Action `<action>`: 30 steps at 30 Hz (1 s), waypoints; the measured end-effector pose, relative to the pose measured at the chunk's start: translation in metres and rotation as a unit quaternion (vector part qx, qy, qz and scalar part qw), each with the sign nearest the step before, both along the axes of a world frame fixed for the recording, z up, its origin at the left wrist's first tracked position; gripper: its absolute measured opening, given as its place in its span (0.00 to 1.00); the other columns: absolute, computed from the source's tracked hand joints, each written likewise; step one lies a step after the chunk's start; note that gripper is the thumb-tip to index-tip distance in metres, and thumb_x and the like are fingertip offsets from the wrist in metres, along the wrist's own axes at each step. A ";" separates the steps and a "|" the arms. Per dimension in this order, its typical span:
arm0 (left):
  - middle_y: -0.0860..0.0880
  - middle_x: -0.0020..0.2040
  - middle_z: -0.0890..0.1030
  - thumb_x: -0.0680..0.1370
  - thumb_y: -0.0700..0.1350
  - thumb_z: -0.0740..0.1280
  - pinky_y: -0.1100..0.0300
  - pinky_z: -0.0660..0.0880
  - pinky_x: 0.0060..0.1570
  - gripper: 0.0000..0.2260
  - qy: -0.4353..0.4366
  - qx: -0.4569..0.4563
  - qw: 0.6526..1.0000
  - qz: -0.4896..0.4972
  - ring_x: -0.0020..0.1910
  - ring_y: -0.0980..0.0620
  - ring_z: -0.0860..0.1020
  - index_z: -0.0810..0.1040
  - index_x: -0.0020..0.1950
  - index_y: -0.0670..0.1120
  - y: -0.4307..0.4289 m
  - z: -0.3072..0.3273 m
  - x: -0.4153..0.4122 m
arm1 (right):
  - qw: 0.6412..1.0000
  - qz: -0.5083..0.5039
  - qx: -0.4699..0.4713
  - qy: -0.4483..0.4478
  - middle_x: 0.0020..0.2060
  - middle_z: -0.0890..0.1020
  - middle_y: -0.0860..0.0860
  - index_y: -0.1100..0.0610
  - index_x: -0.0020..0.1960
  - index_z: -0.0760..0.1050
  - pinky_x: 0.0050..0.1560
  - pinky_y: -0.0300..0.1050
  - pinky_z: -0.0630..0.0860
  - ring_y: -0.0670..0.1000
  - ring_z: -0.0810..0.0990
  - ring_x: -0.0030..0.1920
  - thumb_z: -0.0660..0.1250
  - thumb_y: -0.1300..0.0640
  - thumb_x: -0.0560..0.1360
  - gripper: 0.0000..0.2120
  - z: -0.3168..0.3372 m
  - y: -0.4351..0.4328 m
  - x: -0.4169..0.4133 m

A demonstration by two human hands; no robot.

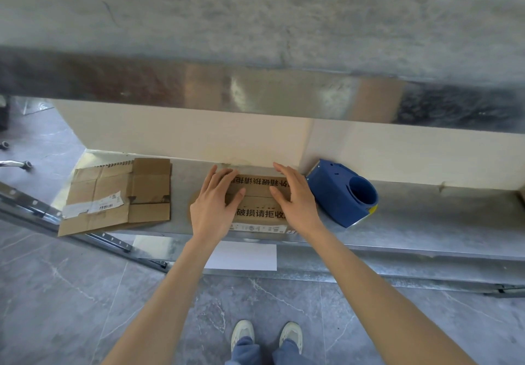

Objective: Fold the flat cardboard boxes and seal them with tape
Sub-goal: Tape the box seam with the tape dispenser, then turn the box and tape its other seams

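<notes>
A small brown cardboard box (260,204) with black printed characters sits on the metal shelf (412,222), its top flaps folded down along a middle seam. My left hand (214,204) lies flat on the box's left side, fingers straight and spread. My right hand (292,194) presses flat on the right side. A blue tape dispenser (342,194) stands just right of the box, untouched. Flat cardboard boxes (119,195) lie in a pile at the left of the shelf, one with a torn white label.
A white wall (184,134) rises right behind the box. A grey ledge (255,37) overhangs the shelf above. A white sheet (241,256) hangs on the shelf's front. A metal rail (85,231) slants at the left. Grey tiled floor and my shoes are below.
</notes>
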State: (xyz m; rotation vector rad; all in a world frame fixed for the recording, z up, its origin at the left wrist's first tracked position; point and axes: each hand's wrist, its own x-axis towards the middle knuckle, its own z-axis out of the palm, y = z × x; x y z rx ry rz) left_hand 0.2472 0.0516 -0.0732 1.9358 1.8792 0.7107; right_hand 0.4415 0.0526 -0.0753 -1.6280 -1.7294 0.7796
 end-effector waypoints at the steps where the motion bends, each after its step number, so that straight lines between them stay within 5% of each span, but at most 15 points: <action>1: 0.58 0.75 0.68 0.81 0.58 0.62 0.50 0.78 0.50 0.19 -0.024 0.000 1.000 0.005 0.76 0.57 0.62 0.69 0.71 0.59 -0.002 0.001 -0.002 | 1.000 -0.002 0.005 0.021 0.72 0.69 0.47 0.49 0.74 0.67 0.75 0.53 0.61 0.48 0.61 0.75 0.65 0.54 0.81 0.22 0.000 0.000 0.000; 4: 0.56 0.78 0.63 0.80 0.57 0.64 0.53 0.73 0.49 0.21 -0.063 -0.018 0.997 0.027 0.63 0.51 0.76 0.65 0.72 0.63 -0.004 0.000 -0.005 | 0.998 -0.017 0.019 0.062 0.74 0.66 0.46 0.52 0.72 0.70 0.76 0.40 0.56 0.44 0.58 0.76 0.68 0.58 0.79 0.22 0.002 -0.002 0.000; 8: 0.56 0.75 0.68 0.80 0.50 0.66 0.56 0.71 0.51 0.22 -0.144 -0.009 0.989 0.028 0.57 0.57 0.75 0.64 0.71 0.62 -0.003 -0.004 -0.011 | 0.994 -0.040 0.023 0.104 0.75 0.64 0.46 0.52 0.72 0.70 0.70 0.24 0.52 0.42 0.58 0.76 0.67 0.62 0.79 0.23 0.002 -0.005 0.000; 18: 0.60 0.71 0.71 0.79 0.49 0.69 0.55 0.68 0.66 0.27 -0.244 -0.035 0.967 0.064 0.69 0.57 0.69 0.63 0.75 0.58 -0.004 -0.009 -0.014 | 0.968 -0.111 -0.070 0.213 0.62 0.74 0.38 0.47 0.66 0.72 0.70 0.51 0.69 0.39 0.70 0.65 0.70 0.52 0.77 0.18 -0.009 -0.005 0.000; 24: 0.64 0.76 0.63 0.77 0.50 0.71 0.58 0.65 0.62 0.28 -0.194 -0.036 0.980 0.006 0.67 0.66 0.65 0.65 0.74 0.59 0.003 -0.004 -0.017 | 0.953 -0.134 -0.083 0.260 0.61 0.73 0.41 0.44 0.60 0.73 0.68 0.56 0.71 0.45 0.72 0.64 0.65 0.56 0.79 0.12 -0.005 -0.006 -0.003; 30: 0.55 0.75 0.64 0.74 0.45 0.75 0.57 0.65 0.66 0.30 -0.178 -0.042 0.977 -0.109 0.69 0.58 0.65 0.67 0.73 0.50 0.033 0.004 -0.032 | 0.961 -0.160 -0.069 0.215 0.57 0.75 0.43 0.49 0.60 0.72 0.62 0.48 0.74 0.46 0.74 0.60 0.66 0.62 0.77 0.14 0.007 -0.011 0.002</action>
